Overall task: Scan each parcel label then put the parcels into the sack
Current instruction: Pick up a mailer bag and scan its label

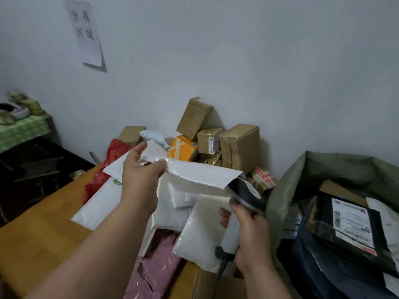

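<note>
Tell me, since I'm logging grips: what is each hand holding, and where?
The left hand pinches a white mailer at its upper edge near one end. The right hand grips the scanner by its handle.

The left hand [140, 175] pinches a flat white mailer [194, 173] by its top edge and holds it up over a heap of white bags [172, 208] on the wooden table [32, 234]. At four o'clock from it, the right hand [250, 231] grips a handheld scanner [246, 195] whose dark head points up under the mailer's right corner. Brown boxes [239, 143] are stacked against the wall at twelve o'clock. At three o'clock a green sack [280, 203] gapes, with a black labelled parcel [349, 223] inside. A pink bag [155, 270] lies at six o'clock.
</note>
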`<state>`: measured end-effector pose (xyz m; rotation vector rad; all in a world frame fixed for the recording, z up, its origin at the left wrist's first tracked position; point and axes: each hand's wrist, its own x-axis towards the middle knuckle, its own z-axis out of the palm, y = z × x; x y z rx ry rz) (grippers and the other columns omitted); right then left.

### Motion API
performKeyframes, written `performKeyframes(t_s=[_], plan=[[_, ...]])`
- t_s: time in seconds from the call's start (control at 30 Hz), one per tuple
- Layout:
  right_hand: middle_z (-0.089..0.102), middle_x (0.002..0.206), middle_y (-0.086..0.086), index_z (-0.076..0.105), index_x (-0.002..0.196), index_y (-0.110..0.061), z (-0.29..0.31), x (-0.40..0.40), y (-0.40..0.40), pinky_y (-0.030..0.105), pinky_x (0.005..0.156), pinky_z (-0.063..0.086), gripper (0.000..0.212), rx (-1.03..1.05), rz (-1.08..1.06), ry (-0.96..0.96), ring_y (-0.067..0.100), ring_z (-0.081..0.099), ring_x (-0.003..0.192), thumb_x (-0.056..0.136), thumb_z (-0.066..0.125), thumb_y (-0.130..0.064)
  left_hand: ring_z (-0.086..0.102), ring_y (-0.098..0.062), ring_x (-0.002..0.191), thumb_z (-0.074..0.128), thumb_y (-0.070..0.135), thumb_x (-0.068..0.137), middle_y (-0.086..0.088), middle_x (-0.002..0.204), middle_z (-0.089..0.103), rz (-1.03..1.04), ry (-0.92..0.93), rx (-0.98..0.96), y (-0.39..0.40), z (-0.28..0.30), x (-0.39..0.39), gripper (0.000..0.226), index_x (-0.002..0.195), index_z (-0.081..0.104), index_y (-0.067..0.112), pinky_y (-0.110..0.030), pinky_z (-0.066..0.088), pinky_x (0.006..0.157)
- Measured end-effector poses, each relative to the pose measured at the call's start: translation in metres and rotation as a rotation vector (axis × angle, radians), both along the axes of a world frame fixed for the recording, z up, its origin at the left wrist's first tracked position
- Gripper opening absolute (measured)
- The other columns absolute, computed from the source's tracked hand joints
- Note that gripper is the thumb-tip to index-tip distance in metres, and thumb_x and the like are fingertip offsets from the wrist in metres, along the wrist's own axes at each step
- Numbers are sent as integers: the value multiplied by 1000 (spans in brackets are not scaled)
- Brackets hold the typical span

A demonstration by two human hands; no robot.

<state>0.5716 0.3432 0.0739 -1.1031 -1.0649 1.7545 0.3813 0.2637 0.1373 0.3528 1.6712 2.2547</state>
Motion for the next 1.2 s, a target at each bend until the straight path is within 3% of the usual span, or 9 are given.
performKeyframes(t_s=[0.13, 0.3, 0.37, 0.47, 0.57, 0.7, 0.77, 1.0, 1.2], plan=[[79, 91, 3, 74, 107, -17, 12, 14, -9, 42, 75, 60, 24, 18, 20, 61, 21, 76, 83, 85, 77, -25, 56, -29, 126, 74, -10, 75, -9, 157, 28, -16, 34, 41, -26, 14, 11, 103, 147, 30, 49, -43, 52, 101], [78, 86, 3, 71, 101, -18, 5, 34, -20, 34, 63, 58, 17, -77, -55, 67, 23, 76, 81, 87, 77, -24, 49, -35, 133, 75, -16, 71, -2, 167, 3, 25, -93, -223, -63, -19, 32, 132, 144, 2, 65, -55, 44, 106], [74, 92, 7, 68, 101, -15, 0, 42, -26, 32, 59, 56, 16, -121, -100, 52, 26, 75, 84, 88, 76, -22, 50, -35, 131, 73, -18, 72, -6, 164, 15, 23, -212, -355, -75, -45, 45, 135, 145, -8, 63, -58, 46, 103], [75, 84, 5, 68, 98, -14, -5, 52, -38, 28, 52, 56, 16, -128, -121, 5, 22, 75, 78, 89, 76, -24, 67, -29, 85, 68, -19, 76, -15, 107, 56, -19, -377, -376, -87, -86, 64, 133, 150, -17, 52, -56, 57, 85], [77, 71, 3, 70, 96, -14, -16, 55, -54, 36, 62, 62, 15, -131, -101, -79, 21, 76, 75, 88, 76, -25, 65, -35, 90, 66, -21, 76, -15, 105, 58, -2, -500, -398, -90, -115, 69, 121, 154, -6, 40, -60, 53, 88], [75, 81, 12, 70, 96, -3, -28, 49, -77, 39, 69, 62, 21, -167, -26, -141, 26, 75, 78, 88, 77, -21, 69, -35, 84, 64, -5, 90, -16, 111, 61, 1, -638, -325, -103, -134, 68, 68, 140, 33, 30, -40, 58, 52], [75, 68, 7, 69, 94, 0, -34, 45, -86, 37, 68, 61, 23, -176, 3, -165, 25, 75, 74, 88, 76, -21, 70, -32, 87, 62, 8, 96, -14, 112, 64, -26, -647, -355, -112, -139, 62, 47, 138, 43, 19, -39, 59, 61], [74, 63, 3, 70, 91, -2, -47, 37, -96, 31, 58, 59, 21, -213, 24, -200, 20, 75, 66, 87, 77, -21, 65, -36, 99, 74, 27, 88, -17, 116, 65, -187, -627, -547, -125, -146, 45, 41, 120, 60, 5, -46, 59, 74], [74, 63, 3, 73, 91, -2, -58, 34, -93, 27, 54, 57, 24, -275, 53, -239, 17, 73, 60, 85, 79, -25, 63, -30, 92, 78, 31, 83, -10, 100, 65, -448, -456, -778, -111, -148, 47, 27, 96, 59, 17, -39, 53, 69]])
